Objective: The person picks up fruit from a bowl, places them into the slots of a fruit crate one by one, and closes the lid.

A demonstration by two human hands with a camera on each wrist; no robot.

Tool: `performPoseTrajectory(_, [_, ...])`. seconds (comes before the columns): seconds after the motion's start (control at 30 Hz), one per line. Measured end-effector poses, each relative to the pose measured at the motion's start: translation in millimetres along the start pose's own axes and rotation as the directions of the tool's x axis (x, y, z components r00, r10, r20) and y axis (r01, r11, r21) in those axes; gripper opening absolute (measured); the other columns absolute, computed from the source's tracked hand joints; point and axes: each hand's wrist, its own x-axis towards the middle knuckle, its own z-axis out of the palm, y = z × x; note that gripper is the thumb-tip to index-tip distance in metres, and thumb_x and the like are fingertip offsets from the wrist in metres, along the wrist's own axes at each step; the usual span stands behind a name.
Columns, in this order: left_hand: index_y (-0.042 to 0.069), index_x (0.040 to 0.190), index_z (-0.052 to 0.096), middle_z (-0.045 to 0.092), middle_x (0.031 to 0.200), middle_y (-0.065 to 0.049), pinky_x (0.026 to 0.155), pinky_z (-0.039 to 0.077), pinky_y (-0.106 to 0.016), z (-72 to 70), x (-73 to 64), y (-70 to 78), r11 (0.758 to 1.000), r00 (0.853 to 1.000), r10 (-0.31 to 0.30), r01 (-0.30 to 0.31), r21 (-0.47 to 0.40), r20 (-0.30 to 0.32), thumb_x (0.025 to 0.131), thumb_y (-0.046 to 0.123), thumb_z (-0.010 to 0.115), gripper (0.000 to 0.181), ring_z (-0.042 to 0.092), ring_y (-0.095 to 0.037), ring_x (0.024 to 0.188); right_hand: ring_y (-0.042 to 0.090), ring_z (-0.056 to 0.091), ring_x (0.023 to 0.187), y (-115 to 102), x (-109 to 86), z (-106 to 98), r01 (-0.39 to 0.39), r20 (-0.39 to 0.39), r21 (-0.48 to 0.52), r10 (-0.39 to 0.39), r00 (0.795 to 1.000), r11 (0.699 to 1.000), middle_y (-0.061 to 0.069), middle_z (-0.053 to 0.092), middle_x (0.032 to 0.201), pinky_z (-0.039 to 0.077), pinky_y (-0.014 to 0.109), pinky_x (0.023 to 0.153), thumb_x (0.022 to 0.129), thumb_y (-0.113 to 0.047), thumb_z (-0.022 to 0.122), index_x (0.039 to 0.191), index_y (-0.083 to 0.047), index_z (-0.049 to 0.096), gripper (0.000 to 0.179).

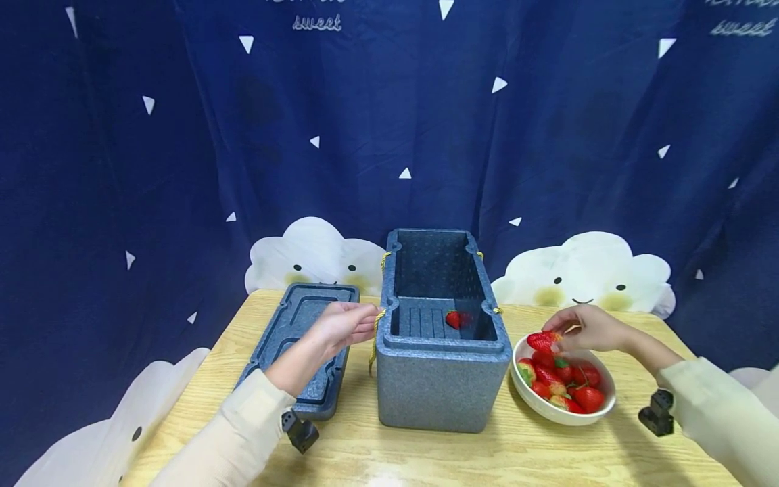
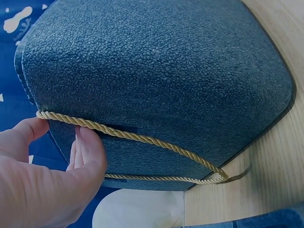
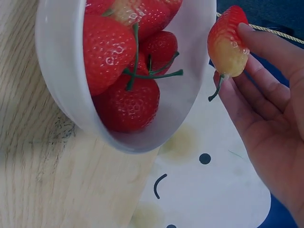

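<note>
A speckled blue-grey foam box [image 1: 435,392] stands uncovered on the table, a single strawberry [image 1: 453,319] on its ribbed floor. At its left rim, my left hand [image 1: 347,325] grips the edge beside the yellow rope [image 2: 156,141]; the thumb is at the rim and the fingertips are against the outer wall. My right hand [image 1: 587,328] pinches another strawberry [image 3: 228,42], red with a pale yellow end and a green stem, between thumb and fingers. It is above a white bowl [image 1: 562,417] heaped with several strawberries [image 3: 128,104].
A blue-grey lid [image 1: 313,314] lies flat on the wooden table [image 1: 426,460], left of the box. Behind the table hangs a dark blue curtain [image 1: 365,101] with white triangles and cloud faces. More yellow rope loops hang on the box's sides.
</note>
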Motion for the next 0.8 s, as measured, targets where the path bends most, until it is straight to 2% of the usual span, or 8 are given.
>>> performPoseTrajectory(0.17, [-0.01,0.13,0.049,0.059,0.131,-0.026,0.104,0.05,-0.04,-0.4,0.5,0.1,1.0,1.0,0.015,-0.015,-0.009,0.016,0.096,0.013,0.051,0.042,0.066,-0.019,0.106,0.01,0.067,0.083,-2.9,2.3,-2.3,0.017,0.001,0.001,-0.017,1.0,1.0,0.018,0.072,0.095,0.058,0.017,0.074,0.077,-0.007,0.078,0.102,0.006,0.067,0.03])
performPoseTrajectory(0.33, [-0.009,0.129,0.051,0.062,0.127,-0.024,0.102,0.052,-0.039,0.3,0.0,1.1,1.0,1.0,0.01,-0.01,-0.01,0.005,0.094,0.014,0.054,0.042,0.067,-0.012,0.093,0.003,0.065,0.084,-7.3,4.5,-5.7,-0.004,0.004,0.0,0.004,1.0,1.0,0.016,0.072,0.095,0.057,0.015,0.074,0.077,-0.009,0.078,0.103,0.006,0.067,0.031])
performPoseTrajectory(0.43, [-0.008,0.13,0.051,0.06,0.129,-0.024,0.102,0.051,-0.039,0.7,-0.2,1.5,1.0,1.0,0.004,-0.004,-0.008,0.002,0.094,0.013,0.054,0.042,0.067,-0.019,0.104,-0.001,0.063,0.084,-10.5,7.0,-7.2,-0.027,0.003,-0.001,0.027,1.0,1.0,0.015,0.073,0.095,0.056,0.014,0.074,0.078,-0.009,0.077,0.104,0.006,0.067,0.031])
performPoseTrajectory(0.6, [-0.009,0.132,0.048,0.055,0.135,-0.026,0.107,0.047,-0.042,0.9,0.8,0.1,1.0,1.0,0.003,-0.003,-0.004,0.004,0.095,0.014,0.053,0.044,0.056,-0.032,0.125,-0.001,0.063,0.084,-14.7,12.0,-10.0,-0.06,-0.004,-0.008,0.06,0.998,0.998,0.015,0.073,0.097,0.056,0.014,0.075,0.078,-0.011,0.077,0.105,0.005,0.068,0.032])
performPoseTrajectory(0.8, [-0.009,0.133,0.048,0.056,0.134,-0.025,0.106,0.048,-0.042,1.1,-1.5,0.5,1.0,1.0,0.001,-0.001,0.006,0.004,0.096,0.014,0.052,0.044,0.057,-0.031,0.124,-0.002,0.063,0.084,-22.1,17.7,-14.7,-0.062,-0.014,-0.015,0.062,0.998,0.998,0.016,0.073,0.097,0.056,0.014,0.075,0.078,-0.012,0.077,0.105,0.005,0.068,0.033])
